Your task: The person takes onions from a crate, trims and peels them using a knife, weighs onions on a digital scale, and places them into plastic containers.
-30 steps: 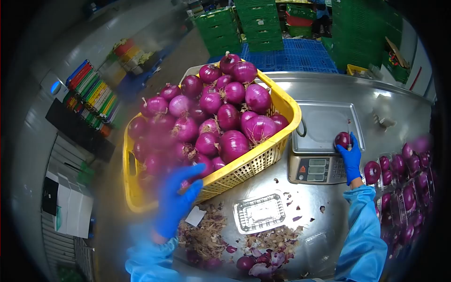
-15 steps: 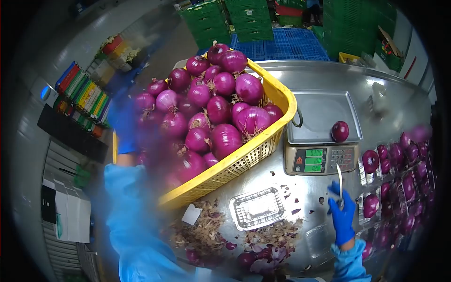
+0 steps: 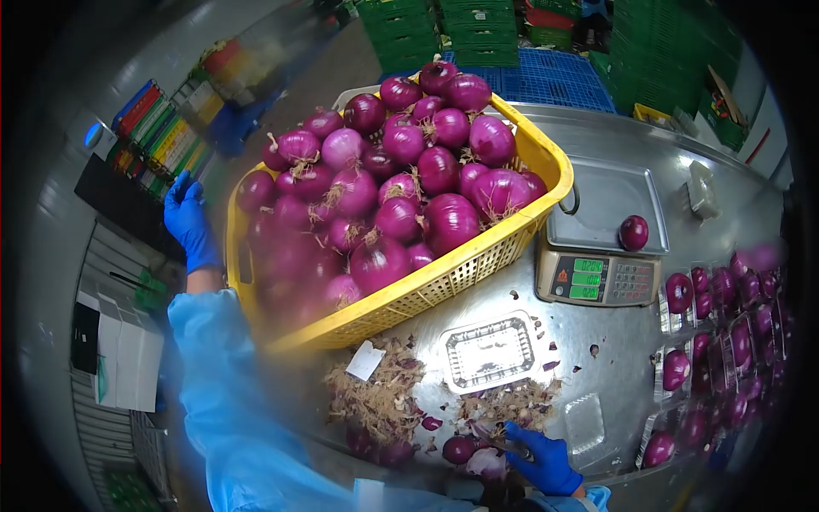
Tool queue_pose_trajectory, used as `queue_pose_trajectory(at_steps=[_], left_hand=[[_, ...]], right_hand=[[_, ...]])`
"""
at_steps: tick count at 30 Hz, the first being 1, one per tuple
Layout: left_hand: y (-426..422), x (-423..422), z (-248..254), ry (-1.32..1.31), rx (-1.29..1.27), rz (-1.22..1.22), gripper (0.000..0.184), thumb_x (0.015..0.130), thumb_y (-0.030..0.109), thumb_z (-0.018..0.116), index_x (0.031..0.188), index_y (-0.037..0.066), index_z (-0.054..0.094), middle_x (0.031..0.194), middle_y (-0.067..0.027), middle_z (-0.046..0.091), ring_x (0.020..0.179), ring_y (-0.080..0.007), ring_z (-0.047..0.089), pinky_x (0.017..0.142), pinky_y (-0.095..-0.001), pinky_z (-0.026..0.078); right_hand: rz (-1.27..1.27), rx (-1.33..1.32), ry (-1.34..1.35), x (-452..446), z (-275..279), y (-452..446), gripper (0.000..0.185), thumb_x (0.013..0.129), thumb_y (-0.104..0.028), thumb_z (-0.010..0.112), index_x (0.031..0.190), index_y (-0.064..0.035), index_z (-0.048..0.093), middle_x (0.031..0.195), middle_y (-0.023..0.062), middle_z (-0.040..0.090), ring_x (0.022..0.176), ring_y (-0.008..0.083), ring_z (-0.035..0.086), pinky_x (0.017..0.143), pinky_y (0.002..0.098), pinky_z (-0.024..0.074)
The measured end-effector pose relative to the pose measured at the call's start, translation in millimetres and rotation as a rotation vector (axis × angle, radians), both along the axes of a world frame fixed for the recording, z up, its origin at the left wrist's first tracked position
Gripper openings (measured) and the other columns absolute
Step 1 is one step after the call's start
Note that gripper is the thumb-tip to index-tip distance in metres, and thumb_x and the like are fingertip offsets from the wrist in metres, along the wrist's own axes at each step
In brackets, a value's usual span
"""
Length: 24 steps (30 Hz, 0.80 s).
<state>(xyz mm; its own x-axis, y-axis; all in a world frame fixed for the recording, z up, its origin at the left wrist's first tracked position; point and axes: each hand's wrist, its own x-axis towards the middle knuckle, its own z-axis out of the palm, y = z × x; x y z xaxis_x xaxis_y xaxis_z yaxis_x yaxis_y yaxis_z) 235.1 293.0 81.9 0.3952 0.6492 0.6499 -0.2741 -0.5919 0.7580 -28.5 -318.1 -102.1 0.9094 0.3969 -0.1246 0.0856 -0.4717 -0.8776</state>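
My left hand (image 3: pixel 189 224), in a blue glove, is raised just outside the left side of the yellow basket (image 3: pixel 435 294). Its fingers are a little bent and apart, with nothing visible in them. Red onions (image 3: pixel 450 224) with dry roots fill the basket in a heap. At the lower middle, my right hand (image 3: pixel 544 462), also gloved in blue, is closed around a knife (image 3: pixel 492 439); the blade points left and its handle is mostly hidden. Close to that blade are a red onion (image 3: pixel 459 449), a paler onion (image 3: pixel 486 463) and a pile of trimmings (image 3: pixel 512 401).
A clear plastic tray (image 3: pixel 489 352) lies on the metal table (image 3: pixel 409 320). One onion (image 3: pixel 633 232) sits on the weighing scale (image 3: pixel 597 277). Packed onions (image 3: pixel 676 369) in clear trays line the right side. Green crates (image 3: pixel 482 34) are stacked at the back.
My left hand has moved from above the basket's left edge to outside it. My right hand, with the knife, has come down and left from below the scale. The view has shifted slightly.
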Motion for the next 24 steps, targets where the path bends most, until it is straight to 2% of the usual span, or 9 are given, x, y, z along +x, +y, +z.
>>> queue_pose_trajectory(at_steps=[2, 5, 9, 11, 13, 18, 21, 23, 24], left_hand=[[2, -3, -2, -0.001, -0.006, 0.001, 0.028, 0.089, 0.004, 0.059, 0.116, 0.006, 0.065, 0.107, -0.0037, 0.067, 0.082, -0.0104, 0.061, 0.069, -0.0225, 0.046], [-2, -2, -8, 0.119, -0.112, -0.152, 0.032, 0.084, 0.000, 0.062, 0.115, -0.001, 0.064, 0.104, -0.0068, 0.067, 0.090, -0.0140, 0.062, 0.082, -0.0260, 0.048], [-22, 7, -24, 0.511, 0.078, -0.192, 0.032, 0.080, 0.004, 0.070, 0.111, -0.002, 0.066, 0.104, -0.0103, 0.068, 0.092, -0.0165, 0.063, 0.081, -0.0292, 0.051], [-24, 19, -39, 0.662, 0.096, -0.303, 0.034, 0.078, 0.009, 0.074, 0.110, 0.000, 0.067, 0.104, -0.0106, 0.068, 0.091, -0.0177, 0.064, 0.080, -0.0309, 0.052], [-29, 24, -55, 0.741, 0.232, -0.375, 0.038, 0.077, 0.006, 0.073, 0.114, 0.000, 0.065, 0.108, -0.0103, 0.069, 0.095, -0.0190, 0.065, 0.086, -0.0323, 0.051], [-44, 20, -43, 0.887, 0.259, -0.466, 0.043, 0.077, 0.010, 0.075, 0.117, 0.000, 0.064, 0.111, -0.0115, 0.068, 0.100, -0.0197, 0.064, 0.091, -0.0328, 0.049], [-63, -13, -20, 1.116, 0.273, -0.631, 0.053, 0.075, 0.016, 0.079, 0.124, 0.005, 0.061, 0.118, -0.0117, 0.065, 0.106, -0.0205, 0.061, 0.093, -0.0344, 0.048], [-79, -37, -24, 1.164, 0.452, -0.695, 0.067, 0.070, 0.020, 0.083, 0.131, 0.010, 0.057, 0.123, -0.0120, 0.062, 0.112, -0.0241, 0.058, 0.096, -0.0373, 0.046], [-81, -44, -36, 1.161, 0.768, -0.579, 0.077, 0.065, 0.021, 0.086, 0.135, 0.014, 0.054, 0.124, -0.0127, 0.060, 0.116, -0.0276, 0.056, 0.099, -0.0390, 0.044]], right_hand=[[-0.001, -0.052, 0.024, 2, 8, 2, 0.048, 0.076, -0.012, 0.076, 0.122, -0.0115, 0.062, 0.109, 0.0127, 0.068, 0.088, 0.0276, 0.070, 0.071, 0.0335, 0.0560], [-0.021, -0.105, 0.002, 2, 10, 8, 0.048, 0.076, -0.012, 0.076, 0.122, -0.0116, 0.062, 0.110, 0.0123, 0.068, 0.087, 0.0280, 0.070, 0.071, 0.0335, 0.0561], [-0.007, -0.170, 0.034, 3, 17, 17, 0.049, 0.075, -0.012, 0.076, 0.123, -0.0123, 0.062, 0.111, 0.0117, 0.068, 0.087, 0.0274, 0.070, 0.071, 0.0337, 0.0560], [-0.020, -0.100, -0.006, -1, 8, 24, 0.050, 0.075, -0.011, 0.076, 0.123, -0.0128, 0.062, 0.112, 0.0116, 0.067, 0.089, 0.0274, 0.070, 0.072, 0.0335, 0.0560], [-0.004, -0.086, -0.009, -5, 6, 30, 0.051, 0.075, -0.010, 0.075, 0.124, -0.0130, 0.061, 0.114, 0.0116, 0.067, 0.092, 0.0277, 0.069, 0.073, 0.0334, 0.0561], [-0.002, -0.095, 0.148, -9, 18, 39, 0.052, 0.076, -0.007, 0.073, 0.127, -0.0133, 0.060, 0.114, 0.0115, 0.067, 0.094, 0.0288, 0.069, 0.076, 0.0332, 0.0558], [-0.031, -0.102, 0.069, -13, 9, 39, 0.052, 0.077, -0.006, 0.071, 0.127, -0.0135, 0.060, 0.112, 0.0112, 0.068, 0.091, 0.0276, 0.069, 0.076, 0.0329, 0.0552], [-0.007, -0.057, 0.089, -13, 9, 41, 0.050, 0.080, -0.011, 0.071, 0.128, -0.0145, 0.059, 0.111, 0.0103, 0.068, 0.092, 0.0250, 0.068, 0.075, 0.0333, 0.0523], [-0.006, -0.038, 0.104, -13, 10, 42, 0.049, 0.082, -0.014, 0.071, 0.129, -0.0149, 0.059, 0.110, 0.0099, 0.068, 0.093, 0.0237, 0.067, 0.075, 0.0335, 0.0509]])
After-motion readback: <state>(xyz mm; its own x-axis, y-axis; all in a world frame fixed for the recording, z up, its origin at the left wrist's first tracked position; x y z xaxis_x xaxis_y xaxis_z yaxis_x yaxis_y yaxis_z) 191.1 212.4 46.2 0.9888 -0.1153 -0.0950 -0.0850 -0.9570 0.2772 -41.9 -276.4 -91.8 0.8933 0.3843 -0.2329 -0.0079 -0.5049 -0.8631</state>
